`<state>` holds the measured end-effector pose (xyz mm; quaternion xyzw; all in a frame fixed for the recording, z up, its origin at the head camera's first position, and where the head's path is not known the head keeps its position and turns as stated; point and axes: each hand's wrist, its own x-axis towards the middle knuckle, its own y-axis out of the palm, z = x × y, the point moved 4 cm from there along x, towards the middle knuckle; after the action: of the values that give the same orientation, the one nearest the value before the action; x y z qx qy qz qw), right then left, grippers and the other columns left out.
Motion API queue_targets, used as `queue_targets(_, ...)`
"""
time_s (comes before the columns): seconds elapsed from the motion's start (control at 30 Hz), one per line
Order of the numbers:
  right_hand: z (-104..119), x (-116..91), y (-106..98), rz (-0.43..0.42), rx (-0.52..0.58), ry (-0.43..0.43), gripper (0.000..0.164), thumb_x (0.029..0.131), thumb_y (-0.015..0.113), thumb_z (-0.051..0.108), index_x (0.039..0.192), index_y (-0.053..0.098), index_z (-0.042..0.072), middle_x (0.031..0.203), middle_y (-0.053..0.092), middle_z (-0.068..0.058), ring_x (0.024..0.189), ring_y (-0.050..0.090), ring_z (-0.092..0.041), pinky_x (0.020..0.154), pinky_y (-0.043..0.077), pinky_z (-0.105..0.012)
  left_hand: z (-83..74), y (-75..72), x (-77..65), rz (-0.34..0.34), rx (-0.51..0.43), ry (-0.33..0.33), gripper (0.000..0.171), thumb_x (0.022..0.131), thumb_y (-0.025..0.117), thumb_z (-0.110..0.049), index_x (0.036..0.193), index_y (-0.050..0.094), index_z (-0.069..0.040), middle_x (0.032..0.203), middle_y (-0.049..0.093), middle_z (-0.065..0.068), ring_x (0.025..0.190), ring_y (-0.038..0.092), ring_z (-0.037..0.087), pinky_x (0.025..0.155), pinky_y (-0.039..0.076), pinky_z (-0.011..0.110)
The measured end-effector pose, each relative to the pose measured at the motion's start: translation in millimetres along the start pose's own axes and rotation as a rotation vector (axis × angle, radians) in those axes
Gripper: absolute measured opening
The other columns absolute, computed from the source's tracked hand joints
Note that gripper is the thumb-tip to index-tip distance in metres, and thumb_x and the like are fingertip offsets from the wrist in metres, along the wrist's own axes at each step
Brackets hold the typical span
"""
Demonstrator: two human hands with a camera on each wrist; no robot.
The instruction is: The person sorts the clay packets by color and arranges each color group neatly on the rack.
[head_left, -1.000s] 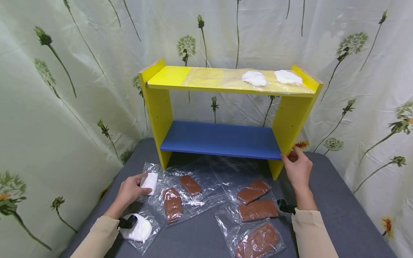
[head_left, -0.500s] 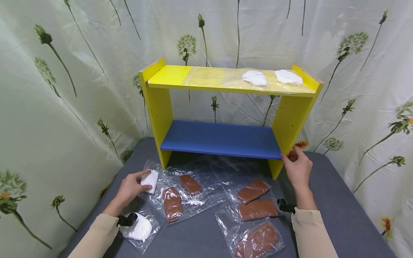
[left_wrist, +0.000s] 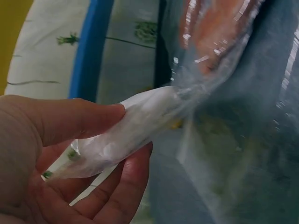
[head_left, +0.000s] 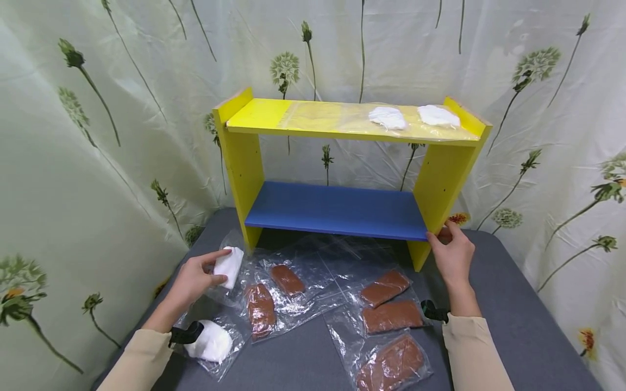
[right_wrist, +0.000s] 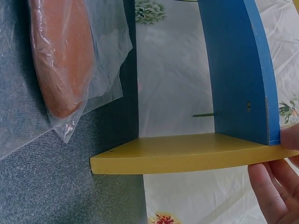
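Observation:
In the head view my left hand (head_left: 195, 277) pinches a white slab in a clear plastic bag (head_left: 228, 267) near the shelf unit's left foot. The left wrist view shows the thumb on top of this bagged white slab (left_wrist: 135, 123) and fingers below; it is raised at the hand's end. My right hand (head_left: 453, 255) grips the shelf unit's yellow right side panel (head_left: 437, 187), its thumb at the end of the blue shelf (head_left: 337, 209) and fingers (right_wrist: 267, 191) on the panel's outer side.
Brown slabs (head_left: 287, 279) in clear bags lie on the grey tabletop (head_left: 293, 361) before the shelf unit. Another bagged white slab (head_left: 212, 342) lies below the left wrist. Two white pieces (head_left: 388, 117) in plastic rest on the yellow top shelf (head_left: 264, 111). A flowered curtain (head_left: 122, 190) hangs behind.
My left hand has moved slightly up in the head view, and the white slab has tilted and risen with it. The right hand stays at the side panel.

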<state>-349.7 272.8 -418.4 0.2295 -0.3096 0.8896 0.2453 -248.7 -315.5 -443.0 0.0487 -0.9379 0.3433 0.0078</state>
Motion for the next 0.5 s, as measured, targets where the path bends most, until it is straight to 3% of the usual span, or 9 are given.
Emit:
queue_targets(0.17,-1.2,-0.6,-0.9,0.002,0.006,0.004,0.04,0.091,0.076,0.018,0.13,0.067,0.009,0.094,0.073,-0.016,0.089,0.069,-0.03,0.083,0.048,-0.04,-21.6,-3.8,-5.6,0.01,0.004,0.026,0.064,0.082,0.079,-0.004,0.141,0.062,-0.024,0.112,0.062,0.017,0.069,0.049,0.022,0.05,0.041,0.029)
queue_targets(0.3,-1.9,-0.6,-0.9,0.004,0.003,0.006,0.04,0.091,0.076,0.018,0.13,0.067,0.009,0.094,0.073,-0.016,0.09,0.069,-0.031,0.083,0.048,-0.042,-38.5,-6.3,-7.7,0.008,0.007,0.053,0.064,0.082,0.079,-0.005,0.14,0.063,-0.025,0.101,0.06,0.015,0.068,0.047,0.021,0.049,0.04,0.028)
queue_targets(0.5,-1.4,1.3,0.1,0.004,0.001,0.001,0.041,0.091,0.077,0.019,0.13,0.067,0.01,0.095,0.074,-0.015,0.091,0.069,-0.03,0.081,0.048,-0.039,-59.1,-10.6,-10.0,0.025,-0.019,0.076,0.062,0.084,0.078,-0.004,0.139,0.063,-0.03,0.121,0.062,0.015,0.073,0.053,0.023,0.05,0.045,0.029)
